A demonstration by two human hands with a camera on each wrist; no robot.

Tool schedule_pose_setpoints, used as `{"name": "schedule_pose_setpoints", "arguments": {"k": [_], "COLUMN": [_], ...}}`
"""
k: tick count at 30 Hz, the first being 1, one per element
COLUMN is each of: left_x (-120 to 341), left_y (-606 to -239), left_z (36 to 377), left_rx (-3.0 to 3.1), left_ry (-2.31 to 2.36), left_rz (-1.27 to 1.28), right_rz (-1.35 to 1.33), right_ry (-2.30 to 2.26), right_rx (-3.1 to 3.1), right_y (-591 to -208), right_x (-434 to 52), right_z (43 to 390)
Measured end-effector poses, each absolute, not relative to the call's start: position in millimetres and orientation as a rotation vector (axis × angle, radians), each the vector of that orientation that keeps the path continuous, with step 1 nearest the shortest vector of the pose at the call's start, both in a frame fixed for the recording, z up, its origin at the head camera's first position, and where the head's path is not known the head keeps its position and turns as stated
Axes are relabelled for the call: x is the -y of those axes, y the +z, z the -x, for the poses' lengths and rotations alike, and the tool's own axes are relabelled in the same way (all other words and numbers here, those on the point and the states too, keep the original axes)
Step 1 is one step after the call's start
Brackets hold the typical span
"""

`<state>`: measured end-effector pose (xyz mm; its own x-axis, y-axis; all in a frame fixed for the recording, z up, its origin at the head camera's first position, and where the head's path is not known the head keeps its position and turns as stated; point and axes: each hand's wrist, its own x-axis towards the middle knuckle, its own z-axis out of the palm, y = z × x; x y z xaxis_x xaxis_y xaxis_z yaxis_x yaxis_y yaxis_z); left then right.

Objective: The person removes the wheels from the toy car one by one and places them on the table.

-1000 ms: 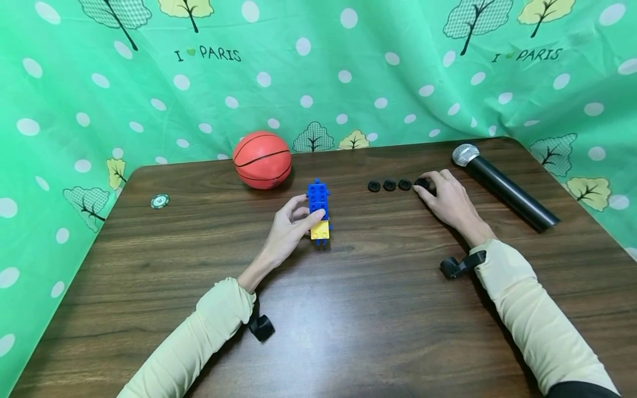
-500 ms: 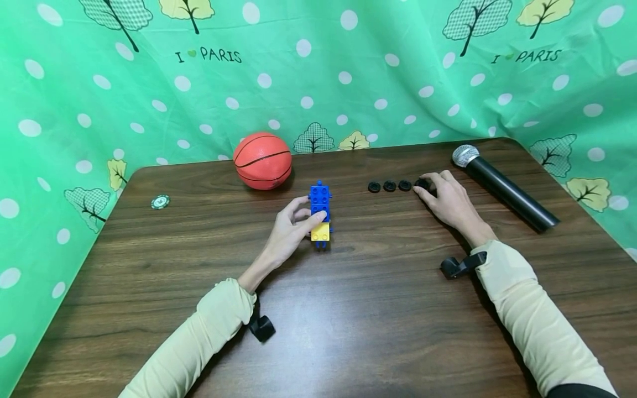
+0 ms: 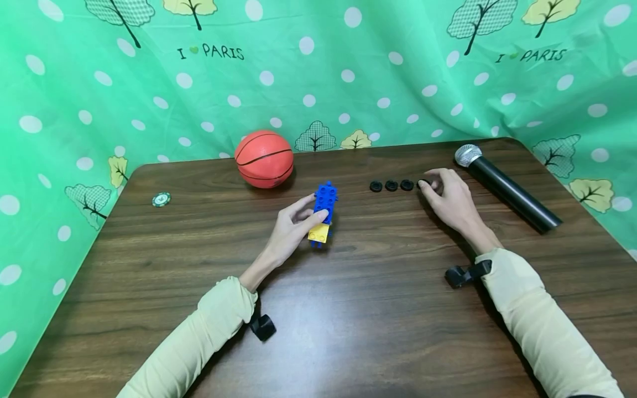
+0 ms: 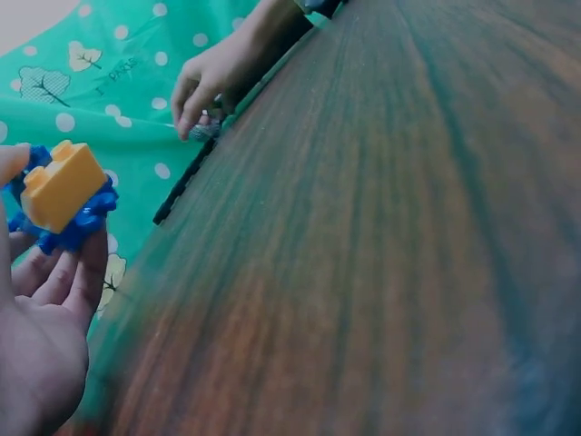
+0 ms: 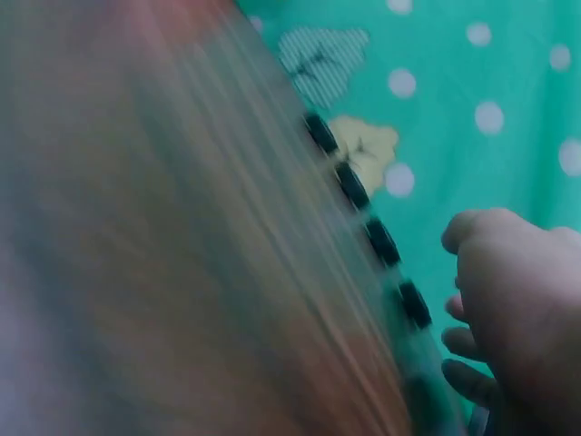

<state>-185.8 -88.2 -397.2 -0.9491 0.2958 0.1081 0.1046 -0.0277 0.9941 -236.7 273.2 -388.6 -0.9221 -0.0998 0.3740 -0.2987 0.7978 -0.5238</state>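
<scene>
My left hand [image 3: 288, 226] holds a building-block toy [image 3: 325, 198] between thumb and fingers. The toy is a row of blue blocks with side pegs and a yellow block [image 4: 65, 186] at the near end. It is tilted, its far end pointing a little right. Several small black toy wheels [image 3: 391, 186] stand in a row on the table right of it. Over the rightmost wheel [image 5: 414, 303] is my right hand [image 3: 450, 202]. In the right wrist view its fingers [image 5: 465, 343] are loosely bent, apart from the wheels, with nothing seen in them.
A red toy basketball [image 3: 264, 159] sits at the table's back edge. On the right lies a black microphone [image 3: 515, 193] with a silver head. A poker chip [image 3: 161, 199] rests at the far left. Behind the brown table [image 3: 348, 320] hangs a green dotted curtain [image 3: 318, 61].
My left hand has turned the block toy so that its far end leans right. The right hand has drawn slightly away from the rightmost wheel. The other wheels have stayed in place.
</scene>
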Motion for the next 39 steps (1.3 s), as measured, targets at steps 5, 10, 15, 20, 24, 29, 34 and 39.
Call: {"name": "schedule_pose_setpoints", "arguments": {"k": [5, 10, 15, 20, 24, 29, 34, 39], "left_x": [88, 90, 92, 93, 94, 98, 107, 118], "left_y": [-398, -399, -397, -394, -392, -390, -387, -383], "left_z": [186, 185, 183, 184, 183, 181, 173, 165], "left_rx": [-2.147, -2.225, -2.243, -2.169, -2.121, -2.128, -2.162, -2.155], "left_ry": [2.092, 1.988, 1.893, 1.889, 1.883, 1.894, 1.961, 2.073], "left_rz": [-0.5, -0.564, -0.607, -0.652, -0.66, -0.659, -0.668, -0.765], "right_rz": [-0.582, -0.898, -1.109, -1.208, -1.239, -1.247, -1.181, -1.154], "right_ry": [0.912, 0.98, 1.038, 1.079, 1.109, 1.137, 1.162, 1.197], "right_rx": [2.529, 2.413, 2.363, 2.318, 2.274, 2.252, 2.221, 2.18], "right_y": [-389, -386, -379, -379, -378, -377, -376, -374], "right_x": [-246, -211, -182, -170, -166, -163, -163, -161], "right_z": [220, 195, 174, 164, 161, 160, 159, 158]}}
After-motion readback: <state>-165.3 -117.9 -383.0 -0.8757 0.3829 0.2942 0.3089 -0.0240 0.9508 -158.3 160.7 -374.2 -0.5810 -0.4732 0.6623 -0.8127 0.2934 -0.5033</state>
